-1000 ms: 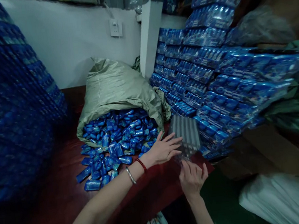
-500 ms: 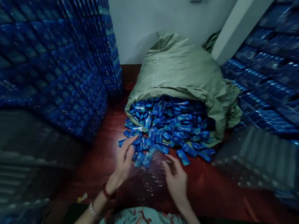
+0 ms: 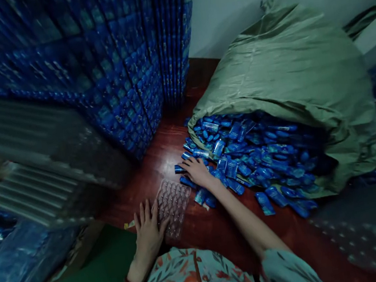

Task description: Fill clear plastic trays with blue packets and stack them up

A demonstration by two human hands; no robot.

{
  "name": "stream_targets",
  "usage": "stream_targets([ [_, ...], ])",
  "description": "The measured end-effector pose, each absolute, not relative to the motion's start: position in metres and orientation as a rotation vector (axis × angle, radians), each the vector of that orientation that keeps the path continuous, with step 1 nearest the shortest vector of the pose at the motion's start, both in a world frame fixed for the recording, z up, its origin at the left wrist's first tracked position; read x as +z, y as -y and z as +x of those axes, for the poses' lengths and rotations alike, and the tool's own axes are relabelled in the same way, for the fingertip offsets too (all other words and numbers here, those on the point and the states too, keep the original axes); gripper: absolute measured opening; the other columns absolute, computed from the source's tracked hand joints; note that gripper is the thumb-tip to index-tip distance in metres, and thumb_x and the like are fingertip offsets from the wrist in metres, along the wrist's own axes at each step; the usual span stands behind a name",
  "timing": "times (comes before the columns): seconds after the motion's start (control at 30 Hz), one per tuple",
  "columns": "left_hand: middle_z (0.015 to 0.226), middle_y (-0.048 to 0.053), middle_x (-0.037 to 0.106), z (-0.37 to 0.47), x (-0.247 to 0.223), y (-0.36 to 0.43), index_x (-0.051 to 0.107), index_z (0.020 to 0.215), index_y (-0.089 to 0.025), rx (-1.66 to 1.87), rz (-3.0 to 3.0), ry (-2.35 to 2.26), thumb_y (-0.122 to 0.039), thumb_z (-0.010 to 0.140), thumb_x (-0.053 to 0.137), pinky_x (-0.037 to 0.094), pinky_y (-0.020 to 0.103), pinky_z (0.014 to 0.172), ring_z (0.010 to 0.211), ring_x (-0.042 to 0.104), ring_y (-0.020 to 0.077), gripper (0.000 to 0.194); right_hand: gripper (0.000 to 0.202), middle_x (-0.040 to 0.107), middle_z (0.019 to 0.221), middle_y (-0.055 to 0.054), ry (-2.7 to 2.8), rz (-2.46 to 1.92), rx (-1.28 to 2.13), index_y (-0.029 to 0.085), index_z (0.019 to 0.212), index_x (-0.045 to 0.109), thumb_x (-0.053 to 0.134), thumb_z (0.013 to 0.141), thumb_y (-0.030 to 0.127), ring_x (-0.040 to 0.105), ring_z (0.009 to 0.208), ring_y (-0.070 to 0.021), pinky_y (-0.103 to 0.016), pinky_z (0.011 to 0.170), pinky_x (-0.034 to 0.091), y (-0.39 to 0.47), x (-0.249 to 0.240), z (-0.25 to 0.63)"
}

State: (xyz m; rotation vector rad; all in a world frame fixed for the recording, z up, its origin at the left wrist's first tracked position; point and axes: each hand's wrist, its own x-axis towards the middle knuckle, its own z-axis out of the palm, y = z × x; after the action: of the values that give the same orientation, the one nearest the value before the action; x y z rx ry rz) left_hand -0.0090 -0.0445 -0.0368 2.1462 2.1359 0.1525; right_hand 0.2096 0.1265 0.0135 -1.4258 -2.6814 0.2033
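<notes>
A clear plastic tray (image 3: 174, 208) with rows of moulded pockets lies flat on the red-brown tabletop in front of me. My left hand (image 3: 148, 229) rests at its left edge, fingers spread, with the fingertips on or right beside the plastic. Further forward, my right hand (image 3: 196, 172) reaches over the near left side of a heap of small blue packets (image 3: 232, 167). Its fingers are stretched out and touch or hover just over the packets; I cannot tell which. The heap spills from the mouth of a large pale green sack (image 3: 284, 66) lying on its side.
Tall stacks of blue-filled trays (image 3: 115, 68) rise at the left. Piled empty clear trays (image 3: 38, 194) stand nearer on that side. More clear trays (image 3: 364, 229) sit blurred at the lower right. A small yellow-and-white scrap (image 3: 129, 225) lies near the table edge.
My view has swung left. The clear tray, earlier between both hands, lies flat on the table. My right hand has moved to the packets, my left to the tray's left side.
</notes>
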Motion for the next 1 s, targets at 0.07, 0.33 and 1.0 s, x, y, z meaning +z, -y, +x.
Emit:
stream_targets([
  [0.07,0.148,0.017,0.028,-0.007,-0.036,0.041,0.035,0.140,-0.016,0.173,2.147,-2.158,-0.050,0.089,0.039,0.021,0.057,0.107,0.138,0.019,0.0330,0.061,0.037,0.057,0.121,-0.009,2.754,-1.388,0.188,0.022,0.123,0.052,0.047,0.087,0.018,0.043,0.110,-0.0256,-0.039,0.085,0.031,-0.142,0.008,0.215],
  [0.33,0.138,0.020,0.042,0.018,-0.002,0.022,0.050,0.125,-0.010,0.356,2.181,-2.125,-0.047,0.090,0.039,0.029,0.053,0.103,0.131,0.033,0.0349,0.052,0.027,0.063,0.104,-0.009,2.305,-1.365,0.319,0.017,0.112,0.058,0.042,0.091,0.024,0.050,0.104,-0.0223,-0.040,0.094,0.032,-0.143,0.013,0.235],
  [1.0,0.089,0.005,0.053,0.027,-0.006,-0.115,0.052,0.085,-0.015,0.586,2.123,-1.313,-0.034,0.085,0.054,0.043,0.027,0.076,0.081,0.051,0.0164,0.019,0.042,0.059,0.065,0.004,0.957,-1.502,1.331,0.020,0.105,0.058,0.064,0.071,0.043,0.053,0.049,-0.0121,-0.024,0.045,0.044,0.000,-0.001,0.232],
])
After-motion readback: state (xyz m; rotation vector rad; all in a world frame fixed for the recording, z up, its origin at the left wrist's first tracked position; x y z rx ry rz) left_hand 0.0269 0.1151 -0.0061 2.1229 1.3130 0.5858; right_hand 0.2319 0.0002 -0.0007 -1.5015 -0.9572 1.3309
